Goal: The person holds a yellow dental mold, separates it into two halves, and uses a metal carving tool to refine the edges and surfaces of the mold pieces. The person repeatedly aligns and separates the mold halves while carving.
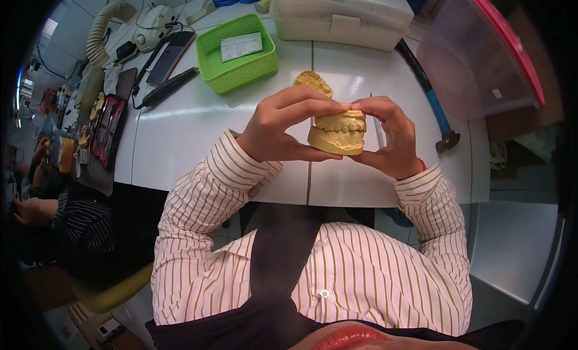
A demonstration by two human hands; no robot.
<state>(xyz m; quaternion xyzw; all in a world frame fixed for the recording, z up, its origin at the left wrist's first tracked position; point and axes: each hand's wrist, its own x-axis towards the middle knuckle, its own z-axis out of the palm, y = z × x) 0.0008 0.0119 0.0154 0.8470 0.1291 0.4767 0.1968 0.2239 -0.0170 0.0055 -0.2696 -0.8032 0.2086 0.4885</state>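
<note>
Between both hands, above the white table, I hold a yellow plaster dental model (338,133), its upper and lower tooth rows pressed together. My left hand (283,124) grips its left side, fingers along the top and thumb beneath the base. From the right, my right hand (390,133) pinches it the same way, with fingertips on top and thumb under. Just behind my left fingers another yellow plaster piece (313,82) lies on the table, partly hidden. A thin metal tool (377,130) shows behind the model, mostly covered by my right hand.
A green basket (238,79) holds a printed paper. Beside it lie a black handpiece (170,88) and a phone (171,58). A lidded plastic box (340,25) stands at the back. Right are a blue-handled hammer (435,106) and a pink-rimmed bin (481,55). A co-worker's hand (35,211) shows left.
</note>
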